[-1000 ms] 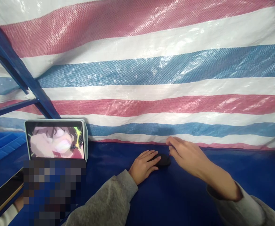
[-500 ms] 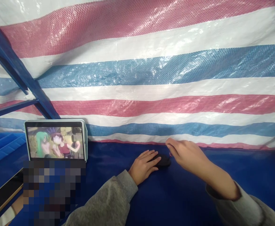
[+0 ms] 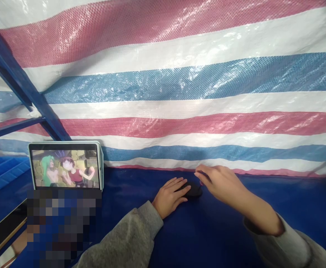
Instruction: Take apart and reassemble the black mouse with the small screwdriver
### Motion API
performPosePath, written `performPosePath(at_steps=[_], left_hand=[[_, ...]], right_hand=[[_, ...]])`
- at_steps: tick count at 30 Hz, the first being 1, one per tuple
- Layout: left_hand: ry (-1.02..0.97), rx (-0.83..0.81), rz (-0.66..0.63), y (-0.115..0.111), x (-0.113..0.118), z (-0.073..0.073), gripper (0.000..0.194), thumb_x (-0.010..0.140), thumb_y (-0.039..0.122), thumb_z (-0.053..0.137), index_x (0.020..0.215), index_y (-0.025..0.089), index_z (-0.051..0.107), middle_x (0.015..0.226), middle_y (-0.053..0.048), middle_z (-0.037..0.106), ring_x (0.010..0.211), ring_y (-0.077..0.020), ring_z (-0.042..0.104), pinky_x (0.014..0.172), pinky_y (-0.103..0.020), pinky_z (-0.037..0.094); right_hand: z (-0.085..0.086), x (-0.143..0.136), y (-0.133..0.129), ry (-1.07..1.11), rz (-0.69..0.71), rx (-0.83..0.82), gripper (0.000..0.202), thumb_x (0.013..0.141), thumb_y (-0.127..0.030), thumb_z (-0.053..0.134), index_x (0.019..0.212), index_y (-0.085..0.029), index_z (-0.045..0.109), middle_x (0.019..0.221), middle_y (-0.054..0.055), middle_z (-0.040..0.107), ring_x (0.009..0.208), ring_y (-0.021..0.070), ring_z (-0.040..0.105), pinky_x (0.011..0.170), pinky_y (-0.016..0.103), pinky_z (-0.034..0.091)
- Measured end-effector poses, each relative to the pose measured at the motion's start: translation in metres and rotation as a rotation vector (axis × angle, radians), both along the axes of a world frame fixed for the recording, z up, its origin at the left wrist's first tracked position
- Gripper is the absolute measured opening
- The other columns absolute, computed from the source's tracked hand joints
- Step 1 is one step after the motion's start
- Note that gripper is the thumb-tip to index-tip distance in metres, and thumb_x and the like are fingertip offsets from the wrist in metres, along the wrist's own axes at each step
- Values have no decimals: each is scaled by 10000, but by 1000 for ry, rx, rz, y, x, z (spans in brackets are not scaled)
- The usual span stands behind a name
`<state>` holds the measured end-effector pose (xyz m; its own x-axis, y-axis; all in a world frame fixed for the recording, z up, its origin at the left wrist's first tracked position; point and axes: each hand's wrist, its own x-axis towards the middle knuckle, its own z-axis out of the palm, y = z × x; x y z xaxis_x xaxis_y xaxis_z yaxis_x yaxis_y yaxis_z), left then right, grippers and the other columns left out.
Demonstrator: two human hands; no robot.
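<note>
A flat, rounded black object lies on the blue table surface; its exact kind is not clear. Across its left part rests my left hand, palm down, with the fingers stretched out and slightly apart. My right hand hovers at the object's right end, thumb and forefinger pinched together. A tiny pinkish-purple bit shows just beneath those fingertips. Whatever the pinch holds is mostly hidden by the hand.
A tablet playing a cartoon stands to the left, with a phone and part of another person's arm nearby. Blue bins sit at the far left beside a blue metal frame. Striped sheeting hangs behind.
My right hand has shifted very slightly left, still pinched. The left hand and the black object stay where they were.
</note>
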<state>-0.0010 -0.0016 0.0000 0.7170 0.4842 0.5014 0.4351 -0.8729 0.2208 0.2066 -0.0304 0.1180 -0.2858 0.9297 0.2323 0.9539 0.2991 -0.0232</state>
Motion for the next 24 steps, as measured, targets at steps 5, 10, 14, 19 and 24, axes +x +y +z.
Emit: performPosePath(at_steps=[5, 10, 14, 19, 24], left_hand=[[-3, 10, -2, 1, 0, -2, 393, 983, 381, 457, 1344, 232, 501, 1380, -66, 530, 1326, -206, 447, 1117, -438, 382], [3, 21, -2, 1, 0, -2, 400, 980, 379, 465, 1352, 235, 493, 1381, -67, 530, 1322, -207, 452, 1116, -436, 385], [-5, 18, -1, 1, 0, -2, 396, 979, 372, 469, 1348, 230, 497, 1389, -63, 522, 1324, -201, 449, 1119, -430, 382], [1, 23, 2, 1, 0, -2, 396, 978, 374, 471, 1348, 235, 495, 1388, -65, 522, 1324, -203, 450, 1118, -436, 382], [4, 21, 2, 0, 0, 0, 394, 977, 375, 473, 1346, 239, 499, 1383, -67, 528, 1322, -208, 453, 1111, -441, 392]], right_hand=[[-1, 2, 1, 2, -4, 1, 379, 966, -425, 357, 999, -207, 665, 761, 67, 730, 701, 219, 677, 589, 286, 364], [-1, 2, 2, -36, -40, 28, 421, 958, -477, 363, 992, -197, 676, 700, 71, 719, 637, 220, 664, 559, 284, 358], [0, 2, 2, -53, -57, 19, 428, 961, -481, 359, 926, -200, 681, 672, 70, 718, 614, 223, 662, 534, 285, 322], [-1, 3, 2, -62, -62, 26, 420, 958, -488, 367, 954, -204, 677, 678, 75, 719, 620, 230, 663, 524, 285, 308], [-2, 2, 3, -54, -59, 32, 421, 957, -492, 361, 953, -203, 667, 688, 78, 716, 626, 230, 663, 525, 286, 307]])
